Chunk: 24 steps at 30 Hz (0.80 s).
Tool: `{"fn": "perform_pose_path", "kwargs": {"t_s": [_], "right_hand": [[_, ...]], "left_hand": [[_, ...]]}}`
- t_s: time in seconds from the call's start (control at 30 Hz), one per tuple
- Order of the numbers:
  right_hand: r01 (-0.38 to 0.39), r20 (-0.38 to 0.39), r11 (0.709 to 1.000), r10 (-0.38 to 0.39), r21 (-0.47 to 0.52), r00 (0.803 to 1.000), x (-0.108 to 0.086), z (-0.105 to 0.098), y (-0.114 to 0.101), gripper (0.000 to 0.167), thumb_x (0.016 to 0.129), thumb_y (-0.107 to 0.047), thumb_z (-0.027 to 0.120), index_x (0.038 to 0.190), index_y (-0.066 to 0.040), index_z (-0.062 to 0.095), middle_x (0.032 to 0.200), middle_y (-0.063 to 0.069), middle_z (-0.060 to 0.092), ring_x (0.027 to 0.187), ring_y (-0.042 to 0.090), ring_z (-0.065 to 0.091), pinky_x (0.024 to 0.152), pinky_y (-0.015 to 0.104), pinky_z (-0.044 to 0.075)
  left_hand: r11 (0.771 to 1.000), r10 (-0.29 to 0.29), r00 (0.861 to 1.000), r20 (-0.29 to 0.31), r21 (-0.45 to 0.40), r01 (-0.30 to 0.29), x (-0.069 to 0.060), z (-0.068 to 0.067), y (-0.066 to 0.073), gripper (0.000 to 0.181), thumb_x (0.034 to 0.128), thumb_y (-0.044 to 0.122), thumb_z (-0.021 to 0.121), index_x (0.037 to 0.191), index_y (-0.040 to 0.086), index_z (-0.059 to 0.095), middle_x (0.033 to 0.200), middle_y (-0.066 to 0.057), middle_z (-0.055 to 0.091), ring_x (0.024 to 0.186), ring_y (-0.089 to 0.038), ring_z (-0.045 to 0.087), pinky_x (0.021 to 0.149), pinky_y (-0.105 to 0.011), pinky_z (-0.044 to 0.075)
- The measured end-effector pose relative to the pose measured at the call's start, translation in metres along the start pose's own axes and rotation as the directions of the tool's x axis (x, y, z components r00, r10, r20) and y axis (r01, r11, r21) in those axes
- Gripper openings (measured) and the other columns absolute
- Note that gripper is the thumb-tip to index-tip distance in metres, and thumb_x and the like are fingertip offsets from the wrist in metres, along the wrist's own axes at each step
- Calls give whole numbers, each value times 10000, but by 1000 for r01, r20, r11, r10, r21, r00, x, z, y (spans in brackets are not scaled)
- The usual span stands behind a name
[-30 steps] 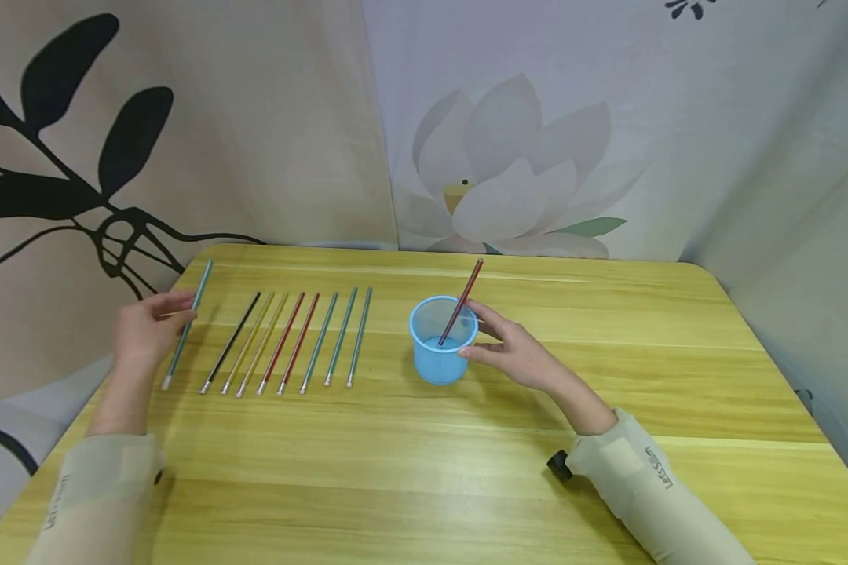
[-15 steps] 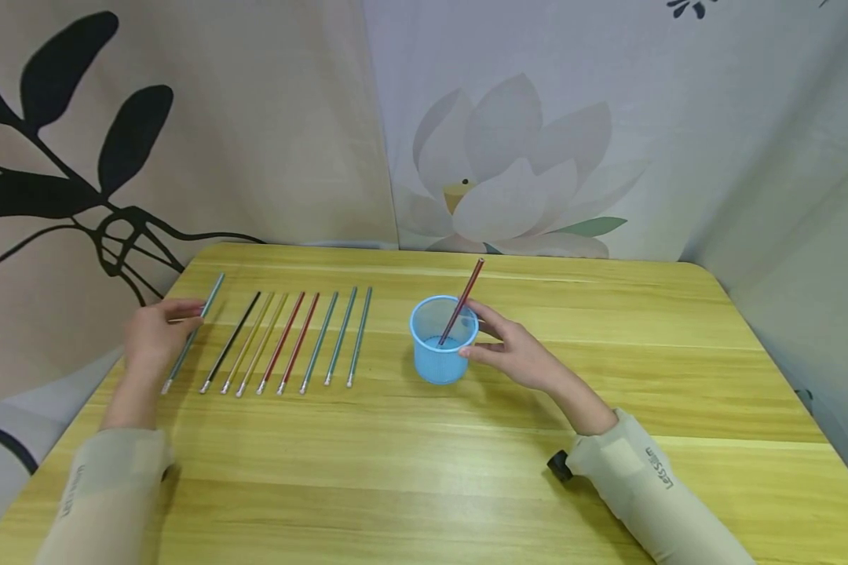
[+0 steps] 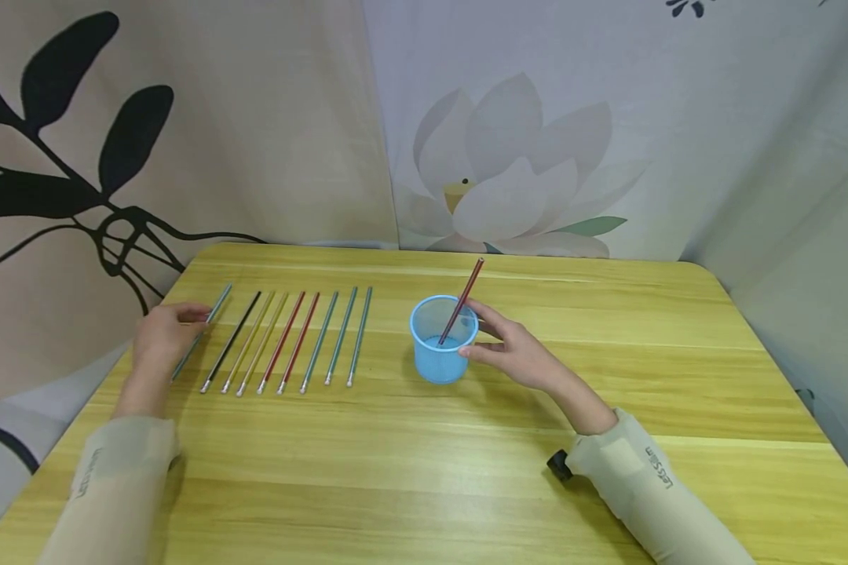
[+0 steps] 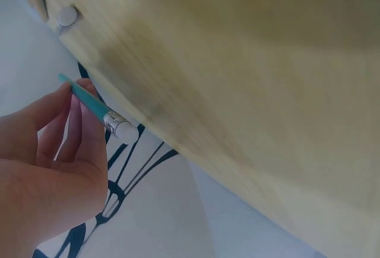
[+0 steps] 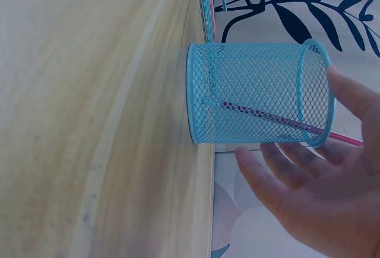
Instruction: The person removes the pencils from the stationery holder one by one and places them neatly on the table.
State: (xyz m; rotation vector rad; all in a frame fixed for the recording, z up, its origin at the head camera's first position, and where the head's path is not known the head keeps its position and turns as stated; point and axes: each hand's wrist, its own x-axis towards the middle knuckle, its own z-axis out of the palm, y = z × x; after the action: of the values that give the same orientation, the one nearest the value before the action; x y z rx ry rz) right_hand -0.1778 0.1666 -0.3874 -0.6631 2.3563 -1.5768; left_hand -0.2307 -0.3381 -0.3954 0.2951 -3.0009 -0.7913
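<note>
My left hand (image 3: 166,337) pinches a teal pencil (image 4: 92,102) between thumb and fingers, left of the row in the head view. White eraser and metal ferrule point toward the wrist camera, and the pencil looks raised off the wood there. Beside it lies a black pencil (image 3: 232,341), followed rightward by yellow pencils (image 3: 263,345), red pencils (image 3: 299,343) and teal pencils (image 3: 339,337). With thumb and fingers about its right side, my right hand (image 3: 512,353) holds a blue mesh pencil cup (image 5: 255,92) upright on the table. One dark red pencil (image 3: 462,300) leans inside, sticking out above the rim.
The wooden table (image 3: 410,471) spans the view, its left edge close to my left forearm. Behind it hangs a pale curtain (image 3: 275,118) printed with leaves and a flower. A small black object (image 3: 559,465) sits at my right cuff.
My left hand has moved right and slightly toward the row, bringing the teal pencil nearer the black one. My right hand and the cup have stayed put.
</note>
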Motion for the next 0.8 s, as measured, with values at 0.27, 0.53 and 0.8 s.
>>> {"fn": "perform_pose_path", "kwargs": {"t_s": [0.27,0.53,0.8], "right_hand": [[-5,2,1000,5,-9,1000,0,0,-1,728,976,-164,652,1580,-105,251,1616,162,311,1463,410,354,1094,529,485],[-18,3,1000,18,-13,1000,-1,-1,-2,735,978,-180,651,1584,-108,241,1626,155,294,1466,401,352,1103,532,477],[-13,3,1000,13,-15,1000,-1,-1,-2,734,977,-179,651,1583,-110,243,1626,152,294,1464,403,355,1104,535,475]], "left_hand": [[999,8,1000,14,32,-9,2,1,-2,300,980,95,589,1250,-32,622,1263,-294,618,1253,-509,452,1068,-662,334],[999,-5,1000,21,39,4,2,2,-1,289,979,96,593,1240,-23,633,1233,-286,638,1160,-479,517,864,-556,469],[998,-6,1000,9,64,5,5,6,-1,286,952,96,648,1212,-23,649,1176,-275,667,1102,-460,562,858,-555,470]]}}
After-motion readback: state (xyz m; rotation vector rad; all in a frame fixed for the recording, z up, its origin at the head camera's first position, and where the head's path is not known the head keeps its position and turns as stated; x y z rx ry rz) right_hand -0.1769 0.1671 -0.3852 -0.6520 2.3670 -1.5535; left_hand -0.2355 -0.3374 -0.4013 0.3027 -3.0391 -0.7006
